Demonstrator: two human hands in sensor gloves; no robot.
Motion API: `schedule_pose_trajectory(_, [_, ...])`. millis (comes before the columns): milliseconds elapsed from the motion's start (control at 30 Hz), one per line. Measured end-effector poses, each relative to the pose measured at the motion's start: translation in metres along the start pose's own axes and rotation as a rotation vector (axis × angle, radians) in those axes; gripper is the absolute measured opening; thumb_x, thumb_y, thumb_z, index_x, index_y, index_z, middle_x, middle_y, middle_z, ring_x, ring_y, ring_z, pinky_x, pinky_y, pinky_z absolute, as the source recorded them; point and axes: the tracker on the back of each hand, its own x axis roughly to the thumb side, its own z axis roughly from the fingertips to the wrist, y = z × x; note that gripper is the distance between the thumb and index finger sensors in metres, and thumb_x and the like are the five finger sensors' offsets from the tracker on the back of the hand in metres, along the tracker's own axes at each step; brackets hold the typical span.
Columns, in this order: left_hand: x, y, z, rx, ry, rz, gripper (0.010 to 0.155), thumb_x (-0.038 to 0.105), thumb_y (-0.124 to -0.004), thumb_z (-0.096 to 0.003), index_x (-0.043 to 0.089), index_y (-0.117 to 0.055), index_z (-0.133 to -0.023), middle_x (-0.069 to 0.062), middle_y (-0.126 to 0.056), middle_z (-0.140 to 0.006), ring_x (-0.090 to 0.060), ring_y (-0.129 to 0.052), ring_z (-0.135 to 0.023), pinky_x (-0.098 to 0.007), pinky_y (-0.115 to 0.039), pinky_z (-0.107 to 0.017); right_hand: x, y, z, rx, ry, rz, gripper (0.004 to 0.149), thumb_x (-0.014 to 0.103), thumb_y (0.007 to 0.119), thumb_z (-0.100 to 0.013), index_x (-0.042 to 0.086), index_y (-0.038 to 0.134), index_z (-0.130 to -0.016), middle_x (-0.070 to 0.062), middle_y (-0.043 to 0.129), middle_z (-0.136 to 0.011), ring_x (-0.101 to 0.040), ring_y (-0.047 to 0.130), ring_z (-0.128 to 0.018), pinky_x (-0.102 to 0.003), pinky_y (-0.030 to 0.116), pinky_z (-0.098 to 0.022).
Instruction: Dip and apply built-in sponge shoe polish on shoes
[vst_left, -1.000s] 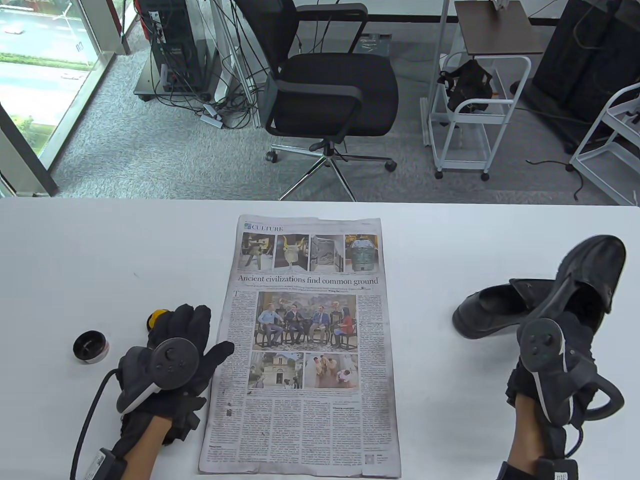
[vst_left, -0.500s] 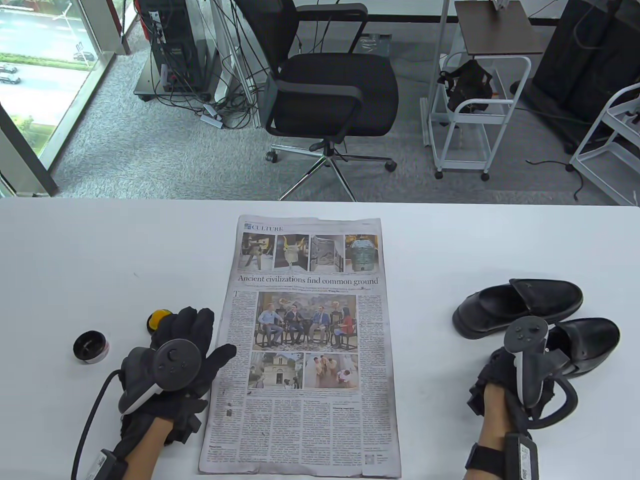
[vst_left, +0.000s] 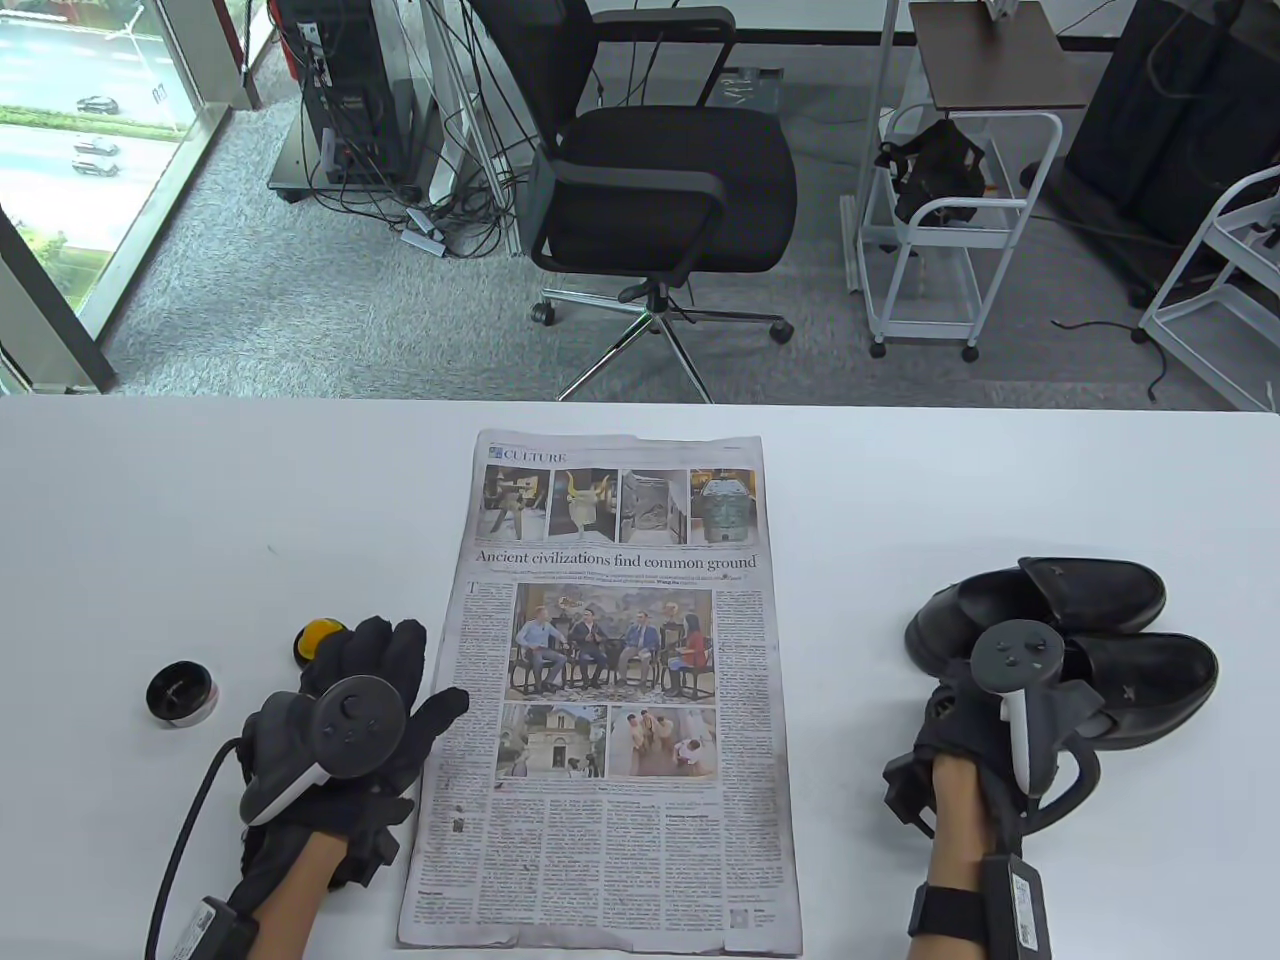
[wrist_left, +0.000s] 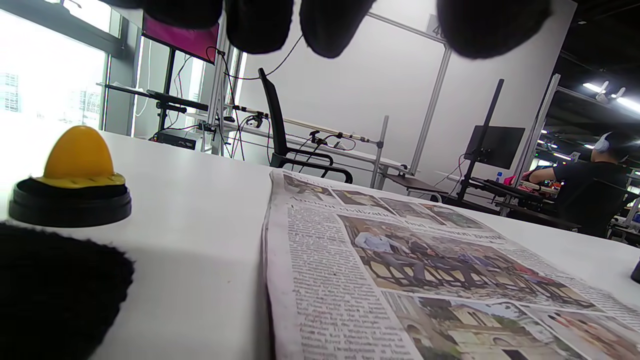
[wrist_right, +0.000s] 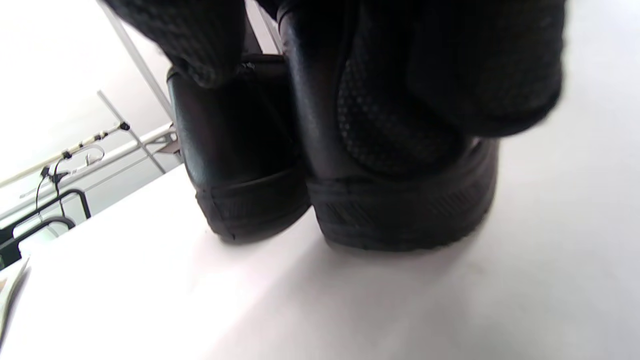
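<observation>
Two black leather shoes stand side by side at the right of the table: the far shoe (vst_left: 1060, 595) and the near shoe (vst_left: 1160, 675). My right hand (vst_left: 1040, 715) grips the heel of the near shoe (wrist_right: 400, 210), its fingers (wrist_right: 475, 65) curled over the back, beside the far shoe (wrist_right: 240, 175). My left hand (vst_left: 395, 675) lies flat and open on the table, its thumb touching the newspaper's (vst_left: 610, 700) left edge. Just beyond its fingertips (wrist_left: 330, 25) stands the yellow-handled polish sponge (vst_left: 318, 637) (wrist_left: 75, 175). A round black polish tin (vst_left: 181, 694) sits farther left.
The newspaper (wrist_left: 400, 260) lies spread in the middle of the white table (vst_left: 200, 520). Beyond the far edge are an office chair (vst_left: 660, 180), white trolleys (vst_left: 940, 250) and cables on the floor. A seated person (wrist_left: 590, 190) shows far off in the left wrist view.
My right hand has brought the near shoe down from a raised tilt onto the table, then drawn it left against the far shoe. The left hand has stayed put.
</observation>
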Motion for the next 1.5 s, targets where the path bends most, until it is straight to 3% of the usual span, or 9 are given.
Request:
schedule_pose_trajectory(133, [0.000,-0.001,0.000,-0.006,0.005,-0.003,0.081,0.060,-0.062,-0.0575,0.006,-0.046,-0.116,-0.034,-0.041,-0.118,-0.068,-0.039,-0.100,-0.078,-0.042,-0.066,-0.002,-0.007,0.003,0.061,-0.077,-0.015,0.075,0.040,0.073,-0.047,-0.006,0.053,-0.102,-0.031,0.072,-0.091,-0.042,0.100,-0.048,-0.048,0.089,-0.036])
schedule_pose_trajectory(267, [0.000,-0.001,0.000,0.000,0.006,-0.026,0.080,0.059,-0.062,-0.0577,0.006,-0.047,-0.115,-0.034,-0.041,-0.118,-0.068,-0.039,-0.100,-0.078,-0.042,-0.066,0.000,-0.024,0.015,0.040,-0.142,-0.037,0.072,0.040,0.073,-0.048,-0.001,0.053,-0.103,-0.031,0.067,-0.096,-0.050,0.094,-0.058,-0.054,0.084,-0.043])
schedule_pose_trajectory(400, [0.001,-0.001,0.001,-0.003,0.005,-0.043,0.080,0.059,-0.062,-0.0576,0.006,-0.047,-0.115,-0.034,-0.042,-0.118,-0.067,-0.040,-0.100,-0.078,-0.043,-0.067,0.017,-0.037,0.037,0.069,-0.278,-0.035,0.070,0.041,0.071,-0.049,0.006,0.051,-0.106,-0.026,0.054,-0.106,-0.066,0.067,-0.080,-0.069,0.063,-0.059])
schedule_pose_trajectory(600, [0.005,-0.005,0.003,-0.016,-0.008,-0.070,0.079,0.059,-0.063,-0.0574,0.006,-0.049,-0.115,-0.032,-0.045,-0.118,-0.066,-0.044,-0.101,-0.077,-0.046,-0.067,0.048,-0.040,0.074,0.084,-0.494,0.000,0.072,0.043,0.070,-0.050,0.008,0.048,-0.108,-0.026,0.046,-0.110,-0.070,0.055,-0.088,-0.073,0.055,-0.062])
schedule_pose_trajectory(867, [0.011,-0.009,0.002,-0.034,-0.026,-0.106,0.079,0.060,-0.063,-0.0572,0.007,-0.050,-0.115,-0.031,-0.047,-0.118,-0.065,-0.047,-0.102,-0.076,-0.047,-0.068,0.072,-0.014,0.119,-0.008,-0.813,0.039,0.073,0.048,0.068,-0.048,0.012,0.047,-0.108,-0.024,0.041,-0.113,-0.071,0.041,-0.093,-0.080,0.041,-0.064])
schedule_pose_trajectory(1033, [0.010,-0.012,0.001,-0.051,-0.006,-0.118,0.078,0.059,-0.063,-0.0572,0.007,-0.053,-0.115,-0.031,-0.049,-0.118,-0.065,-0.050,-0.102,-0.075,-0.050,-0.068,0.070,0.006,0.126,-0.043,-0.916,0.059,0.076,0.055,0.068,-0.045,0.019,0.047,-0.109,-0.018,0.040,-0.115,-0.070,0.043,-0.095,-0.084,0.038,-0.063])
schedule_pose_trajectory(1100, [0.009,-0.015,-0.001,-0.063,-0.008,-0.119,0.078,0.059,-0.063,-0.0571,0.008,-0.053,-0.115,-0.031,-0.049,-0.118,-0.064,-0.050,-0.102,-0.075,-0.050,-0.068,0.067,0.015,0.126,-0.133,-0.981,0.039,0.076,0.058,0.070,-0.044,0.018,0.054,-0.107,-0.018,0.049,-0.114,-0.068,0.051,-0.095,-0.085,0.044,-0.062])
schedule_pose_trajectory(1500, [0.008,-0.017,-0.002,-0.090,-0.017,-0.132,0.078,0.060,-0.063,-0.0571,0.008,-0.052,-0.115,-0.031,-0.048,-0.119,-0.065,-0.047,-0.102,-0.076,-0.047,-0.068,0.061,0.036,0.114,0.060,-0.926,0.204,0.083,0.062,0.070,-0.043,0.017,0.046,-0.110,-0.023,0.040,-0.116,-0.069,0.042,-0.097,-0.085,0.036,-0.063])
